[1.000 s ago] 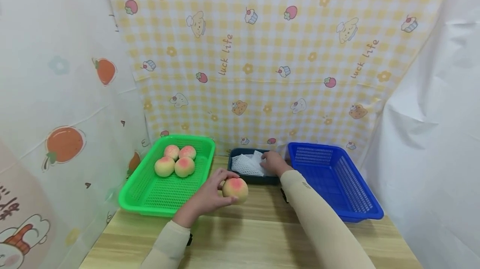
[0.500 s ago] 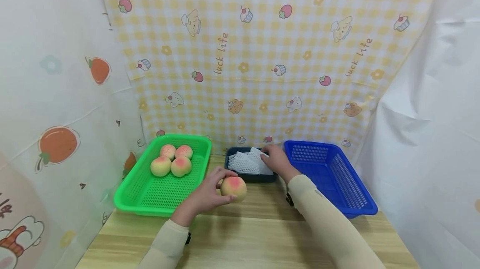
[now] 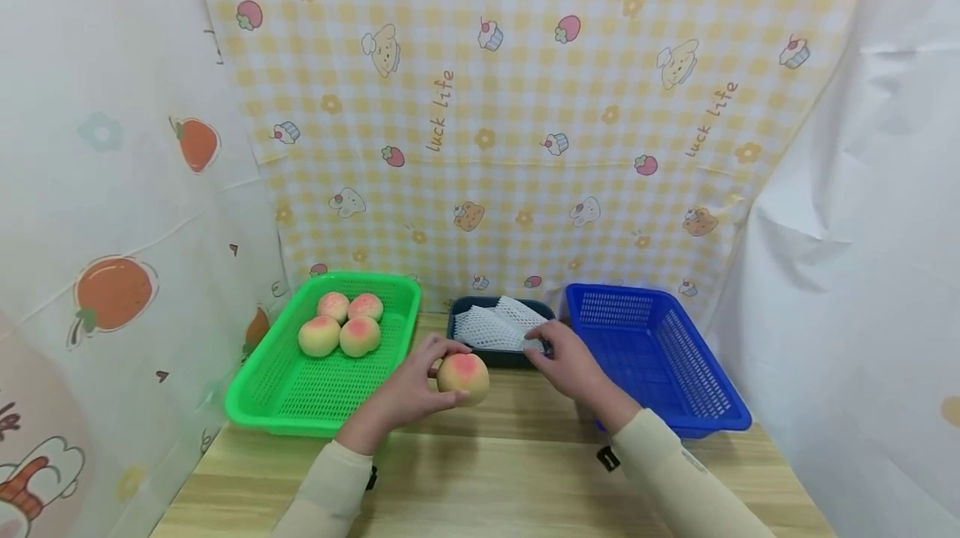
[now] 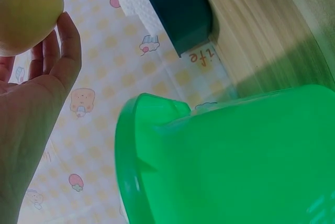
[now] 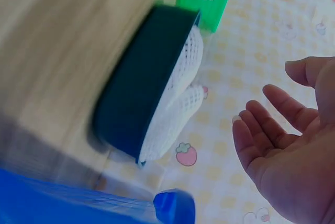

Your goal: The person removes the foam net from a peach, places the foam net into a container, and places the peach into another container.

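Observation:
In the head view my left hand [image 3: 408, 388] grips a peach [image 3: 463, 379] between thumb and fingers, above the wooden table. The same peach [image 4: 26, 12] fills the upper left corner of the left wrist view. My right hand [image 3: 573, 363] is in front of the small dark tray [image 3: 502, 358]. White foam net sleeves [image 3: 487, 328] lie in that tray. From the right wrist, my right hand [image 5: 298, 150] shows loosely bent fingers, the thumb apart, and nothing held; it is clear of the sleeves [image 5: 175, 114].
A green basket [image 3: 322, 392] on the left holds several peaches [image 3: 360, 336]. To the right stands a blue basket [image 3: 637, 354], close beside the dark tray. A checked cloth [image 3: 510, 104] hangs behind the table [image 3: 480, 480], and white sheets hang at both sides.
My right hand has drawn back from the foam net sleeves toward me, leaving them in the tray. My left hand keeps holding the peach in nearly the same place. The head view shifted slightly.

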Available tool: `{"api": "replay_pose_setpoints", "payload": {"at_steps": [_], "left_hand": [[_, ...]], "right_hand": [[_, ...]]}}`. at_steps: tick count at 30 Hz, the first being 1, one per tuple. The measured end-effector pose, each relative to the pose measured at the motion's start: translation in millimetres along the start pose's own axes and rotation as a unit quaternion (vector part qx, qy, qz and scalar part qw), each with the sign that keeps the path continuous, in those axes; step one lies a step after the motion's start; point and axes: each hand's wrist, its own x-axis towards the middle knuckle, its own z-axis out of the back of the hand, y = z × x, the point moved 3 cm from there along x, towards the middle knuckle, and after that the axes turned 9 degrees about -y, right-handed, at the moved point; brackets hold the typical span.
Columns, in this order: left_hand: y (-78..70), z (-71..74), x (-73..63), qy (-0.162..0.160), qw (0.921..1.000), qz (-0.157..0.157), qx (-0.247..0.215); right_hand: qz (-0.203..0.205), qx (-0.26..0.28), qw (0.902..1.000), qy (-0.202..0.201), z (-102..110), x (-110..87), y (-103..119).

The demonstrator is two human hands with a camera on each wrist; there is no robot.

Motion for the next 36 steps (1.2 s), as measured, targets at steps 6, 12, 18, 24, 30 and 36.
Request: {"api": "replay_pose_setpoints", "payload": {"at_steps": [6,12,18,24,30,36], "left_hand": [[1.4,0.7,-1.5,0.003,1.0,-0.003,0.004],[0.2,1.4,-1.3,0.002,1.0,-0.007,0.003],[0.3,1.2,-0.9,0.008,0.9998,-0.016,0.002],[-0.3,12.8,0.3,0.011,0.9997,-0.02,0.013],[-0.7,38.0,-3.2,0.007,0.9992,-0.018,0.035],[2.6,69.2,-6.5,-0.021,0.9951,-0.033,0.091]], "right_hand": [[0.013,0.022,0.9993,0.029,0.8,-33.4,6.6],[0.014,0.039,0.9986,0.032,1.6,-41.4,9.5],[0.011,0.032,0.9989,0.032,2.0,-45.0,10.1],[0.011,0.029,0.9991,0.028,-0.2,-48.2,8.4],[0.009,0.031,0.9991,0.029,-1.4,-52.2,6.6],[0.004,0.026,0.9993,0.028,-3.3,-54.9,4.1]]}}
